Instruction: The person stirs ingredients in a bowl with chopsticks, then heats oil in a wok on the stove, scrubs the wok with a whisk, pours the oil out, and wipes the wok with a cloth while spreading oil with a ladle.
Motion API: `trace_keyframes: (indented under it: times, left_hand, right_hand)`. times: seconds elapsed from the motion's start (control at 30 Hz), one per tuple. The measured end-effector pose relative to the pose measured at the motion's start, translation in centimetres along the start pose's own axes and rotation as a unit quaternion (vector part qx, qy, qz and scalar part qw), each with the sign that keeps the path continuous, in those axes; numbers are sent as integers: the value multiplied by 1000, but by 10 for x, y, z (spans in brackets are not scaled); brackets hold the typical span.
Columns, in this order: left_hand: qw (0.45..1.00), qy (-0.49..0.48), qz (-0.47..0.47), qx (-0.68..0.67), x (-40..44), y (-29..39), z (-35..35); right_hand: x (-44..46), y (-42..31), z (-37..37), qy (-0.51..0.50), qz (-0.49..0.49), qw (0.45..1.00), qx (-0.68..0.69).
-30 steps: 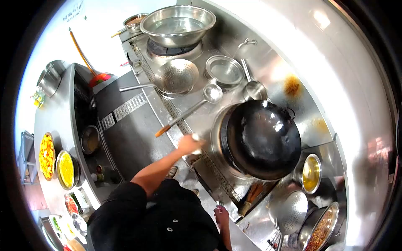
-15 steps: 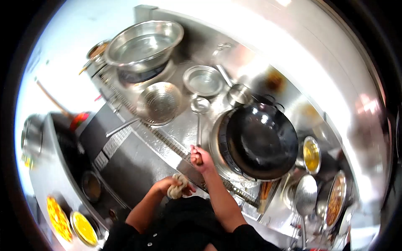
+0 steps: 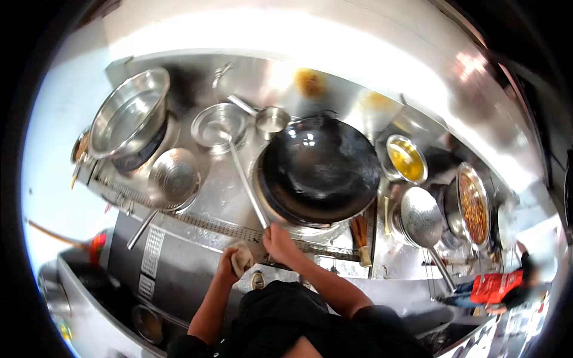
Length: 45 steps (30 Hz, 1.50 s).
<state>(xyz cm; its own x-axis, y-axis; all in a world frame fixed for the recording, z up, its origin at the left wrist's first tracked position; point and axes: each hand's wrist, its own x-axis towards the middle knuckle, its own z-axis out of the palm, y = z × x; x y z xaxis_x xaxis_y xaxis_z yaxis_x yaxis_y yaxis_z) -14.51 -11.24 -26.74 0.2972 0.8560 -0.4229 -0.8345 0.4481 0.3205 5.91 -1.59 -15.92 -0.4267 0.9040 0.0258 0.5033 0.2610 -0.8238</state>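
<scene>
My right hand (image 3: 279,244) is closed around the handle end of a long metal ladle (image 3: 246,184). The ladle's bowl reaches into a round steel basin (image 3: 196,132) of clear liquid. A crumpled, pale cloth (image 3: 242,259) is bunched in my left hand (image 3: 226,266), close to the stove's front edge. To the right of the ladle, a large black wok (image 3: 322,170) sits on its burner, with a wet-looking shine inside. Behind the wok's left side is a small steel pot (image 3: 272,120) with a handle.
On the left are a big steel bowl of water (image 3: 128,116) and a perforated strainer (image 3: 174,177). To the right stand a bowl of yellow oil (image 3: 407,159), a bamboo brush (image 3: 360,238), a second strainer (image 3: 421,216) and a brown-filled bowl (image 3: 473,206). A person in red (image 3: 498,287) is at far right.
The ladle's bowl has gone from the stove top into the basin of liquid. My view has turned right, bringing the other person into sight. Both hands keep their hold.
</scene>
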Motion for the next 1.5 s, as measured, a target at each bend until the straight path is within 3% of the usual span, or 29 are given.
trace_keyframes:
  times: [0.03, 0.1, 0.17, 0.2, 0.3, 0.33, 0.43, 0.53, 0.57, 0.6, 0.63, 0.7, 0.73, 0.77, 0.8, 0.83, 0.87, 0.93, 0.97, 1.03, 1.07, 1.1, 1.17, 1.2, 1.27, 1.3, 1.37, 1.47, 1.5]
  left_hand:
    - [989, 147, 19, 10, 3, 5, 61]
    - [994, 31, 107, 22, 34, -1, 123]
    - [979, -32, 138, 147, 67, -18, 152]
    - [983, 14, 138, 116, 64, -24, 183]
    - [963, 133, 211, 98, 83, -36, 219]
    - [955, 106, 221, 166, 86, -33, 226]
    - [930, 45, 328, 162, 80, -44, 331]
    - [882, -72, 347, 312, 141, -67, 371]
    - [849, -122, 338, 389, 163, -79, 385]
    - [714, -62, 347, 606, 156, -93, 418]
    - [530, 3, 330, 781, 144, -108, 450]
    - [447, -113, 262, 848, 122, -141, 456]
    - [508, -165, 219, 817, 124, -161, 430]
    - [564, -215, 175, 778, 130, -183, 395]
    - [688, -186, 45, 700, 122, -197, 368]
    - [785, -150, -83, 596, 111, -208, 335]
    - [746, -192, 38, 637, 105, -224, 282]
    - [749, -156, 89, 638, 100, -229, 187]
    - [857, -39, -6, 513, 102, -212, 170]
    - [953, 275, -122, 45, 108, -176, 149]
    - [958, 273, -68, 57, 105, -157, 155]
    - [961, 269, -13, 70, 105, -138, 165]
    - [956, 268, 6, 120, 125, -105, 166]
    - [961, 238, -3, 142, 131, -95, 176]
    - [956, 203, -20, 209, 142, -86, 196]
    - [924, 279, -20, 261, 144, -91, 218]
    - [925, 263, -40, 270, 181, -97, 161]
    - [951, 243, -106, 158, 202, -106, 147]
    - [953, 255, -38, 160, 200, -112, 157]
  right_hand:
    - [-10, 18, 13, 41, -30, 998, -39]
    - [-31, 8, -7, -45, 60, 993, -91]
    - [-49, -4, -26, 33, -23, 988, -147]
    - [-53, -21, -53, 31, -28, 981, -190]
    - [-63, -16, -102, 52, -73, 991, -96]
    - [-73, -16, -117, 85, -82, 992, -35]
    - [-110, -1, -169, -45, 100, 975, 194]
    - [-136, 32, -222, -39, 156, 946, 280]
    - [-141, 37, -248, -29, 173, 968, 178]
    - [-141, 19, -293, -57, 201, 971, 113]
    - [-147, 72, -289, 33, 175, 972, 151]
    - [-157, 115, -332, 165, 173, 928, 287]
    - [-156, 118, -368, 196, 204, 956, 74]
    - [-154, 137, -393, 220, 246, 944, 1]
    - [-154, 184, -414, 276, 115, 942, -152]
    - [-151, 188, -442, 264, 174, 935, -163]
    - [-144, 210, -467, 254, 226, 914, -220]
    - [-134, 250, -500, 225, 257, 897, -281]
    - [-128, 275, -506, 225, 243, 887, -321]
    - [-115, 242, -511, 182, 332, 912, -159]
    - [-110, 229, -512, 155, 375, 911, -77]
    - [-105, 251, -521, 151, 367, 904, 158]
    - [-95, 310, -539, 119, 294, 740, 593]
    - [-99, 289, -541, 56, 257, 584, 768]
    - [-103, 279, -532, 80, 233, 619, 745]
    - [-106, 274, -530, 93, 220, 637, 733]
    - [-112, 266, -535, 74, 207, 633, 742]
    - [-117, 231, -543, 83, 230, 613, 751]
    - [-120, 220, -544, 76, 219, 613, 756]
